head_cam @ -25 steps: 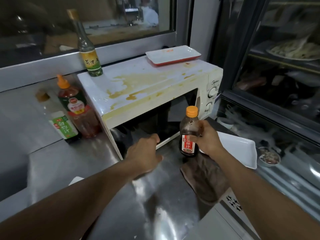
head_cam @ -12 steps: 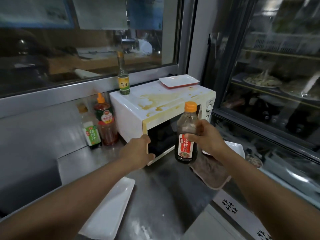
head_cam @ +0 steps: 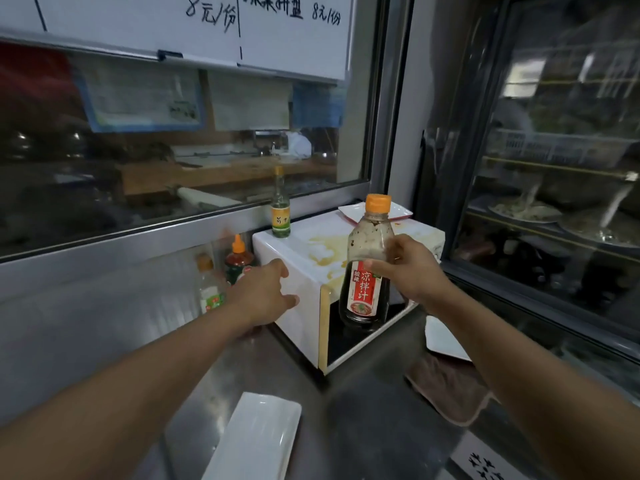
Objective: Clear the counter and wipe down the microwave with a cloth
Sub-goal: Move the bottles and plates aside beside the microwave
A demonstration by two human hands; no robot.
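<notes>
1. A white box-shaped microwave [head_cam: 304, 292] with a dark glass door sits on the shiny steel bench [head_cam: 363, 420]. Its top has yellow-brown spill marks.
2. The right hand [head_cam: 408, 268] is closed around a clear plastic sauce bottle [head_cam: 367, 261] with an orange cap and a red label. It holds the bottle up in the air in front of the microwave door. The bottle stands upright with dark sauce in the lower part.
3. The left hand [head_cam: 263, 292] is by the left side of the microwave, loosely open and holding nothing. I cannot tell if it touches the side.
4. A thin green glass bottle [head_cam: 280, 209] with a yellow label stands on the back left corner of the microwave top.
5. A flat white plate with a red rim [head_cam: 398, 213] lies on the back right of the microwave top.
6. Left of the microwave, by the wall, stand a red sauce bottle with an orange pointed cap [head_cam: 237, 258] and a pale bottle with a green label [head_cam: 209, 289].
7. A brown cloth [head_cam: 450, 389] lies on the bench to the right of the microwave, partly under a white tray [head_cam: 443, 337].
8. A long white rectangular plate [head_cam: 256, 441] lies on the bench in front of the microwave.
</notes>
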